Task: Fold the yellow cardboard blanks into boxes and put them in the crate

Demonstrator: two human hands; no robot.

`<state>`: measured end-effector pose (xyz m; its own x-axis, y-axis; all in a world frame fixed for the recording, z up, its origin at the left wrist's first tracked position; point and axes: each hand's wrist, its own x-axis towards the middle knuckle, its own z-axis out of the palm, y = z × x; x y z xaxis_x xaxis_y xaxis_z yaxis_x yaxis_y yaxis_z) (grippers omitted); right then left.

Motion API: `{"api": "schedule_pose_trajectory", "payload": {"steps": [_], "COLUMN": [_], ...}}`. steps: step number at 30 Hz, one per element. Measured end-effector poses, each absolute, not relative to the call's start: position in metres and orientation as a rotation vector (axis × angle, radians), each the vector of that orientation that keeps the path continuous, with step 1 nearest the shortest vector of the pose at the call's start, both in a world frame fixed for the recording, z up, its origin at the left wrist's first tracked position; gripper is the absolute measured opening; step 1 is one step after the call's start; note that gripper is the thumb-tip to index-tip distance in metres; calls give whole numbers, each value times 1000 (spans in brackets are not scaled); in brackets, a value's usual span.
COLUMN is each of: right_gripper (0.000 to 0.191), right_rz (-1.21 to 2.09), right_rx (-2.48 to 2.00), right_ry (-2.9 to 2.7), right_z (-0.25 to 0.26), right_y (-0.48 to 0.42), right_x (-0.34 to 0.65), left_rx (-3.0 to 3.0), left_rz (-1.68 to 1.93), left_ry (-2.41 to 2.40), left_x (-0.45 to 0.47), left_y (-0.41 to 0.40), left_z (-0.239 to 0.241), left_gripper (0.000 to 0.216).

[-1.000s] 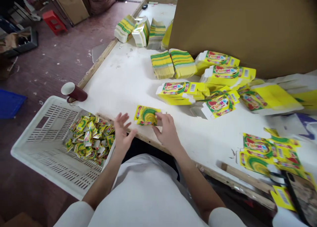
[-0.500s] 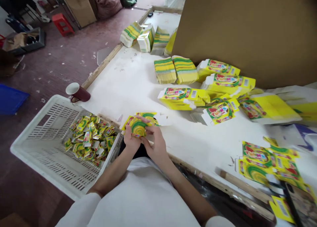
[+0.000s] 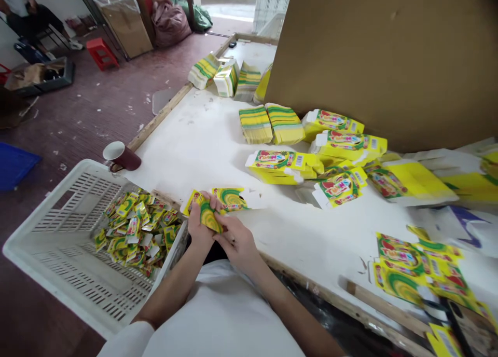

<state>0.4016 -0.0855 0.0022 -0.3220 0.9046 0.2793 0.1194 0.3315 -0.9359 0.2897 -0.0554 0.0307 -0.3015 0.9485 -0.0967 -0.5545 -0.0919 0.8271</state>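
Observation:
Both hands are together at the near edge of the white table. My left hand (image 3: 201, 226) is closed around a small yellow-and-green printed carton (image 3: 210, 216). The fingers of my right hand (image 3: 238, 238) pinch the carton's lower right end. Just beyond them a flat carton (image 3: 230, 198) of the same print lies on the table. To the left, a white plastic crate (image 3: 73, 191) holds a heap of small printed cartons (image 3: 134, 227).
A maroon mug (image 3: 126, 159) stands at the table's left edge. Bundled carton stacks (image 3: 254, 124) and printed cartons (image 3: 274, 162) lie farther back, before a large cardboard sheet (image 3: 373, 61). At right are flat cartons (image 3: 400, 253), a wooden strip (image 3: 383, 302) and a phone (image 3: 472, 320).
My view has tilted and shifted slightly. The carton between my hands has turned more steeply, its right end pointing down, and my right fingers have moved along with it.

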Motion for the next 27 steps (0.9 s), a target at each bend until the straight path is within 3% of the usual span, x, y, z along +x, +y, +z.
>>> {"api": "schedule_pose_trajectory", "payload": {"steps": [8,13,17,19,22,25,27], "right_gripper": [36,18,17,22,31,35,33], "right_rz": [1060,1039,948,811,499,369,381], "right_rx": [-1005,-1062,-1027,-1100,-1262,-1195,-1083], "right_ry": [-1593,-1493,-1572,-1654,-1845,-2019,-2099], "right_z": [-3,-2,1,1,-1,-1,-1], "right_y": [-76,-65,-63,-61,-57,-61,-68], "right_x": [414,433,443,450,457,453,447], "left_rx": [673,762,895,1019,1354,1742,1858], "left_rz": [1520,1497,1451,1412,1302,916,659], "left_ry": [1152,1182,1237,1225,1287,1397,1361], "left_x": [295,293,277,264,245,240,243], "left_y": [-60,-65,-70,-70,-67,-62,-60], "left_z": [20,9,13,24,42,45,38], "left_gripper": [74,33,27,35,66,101,101]}}
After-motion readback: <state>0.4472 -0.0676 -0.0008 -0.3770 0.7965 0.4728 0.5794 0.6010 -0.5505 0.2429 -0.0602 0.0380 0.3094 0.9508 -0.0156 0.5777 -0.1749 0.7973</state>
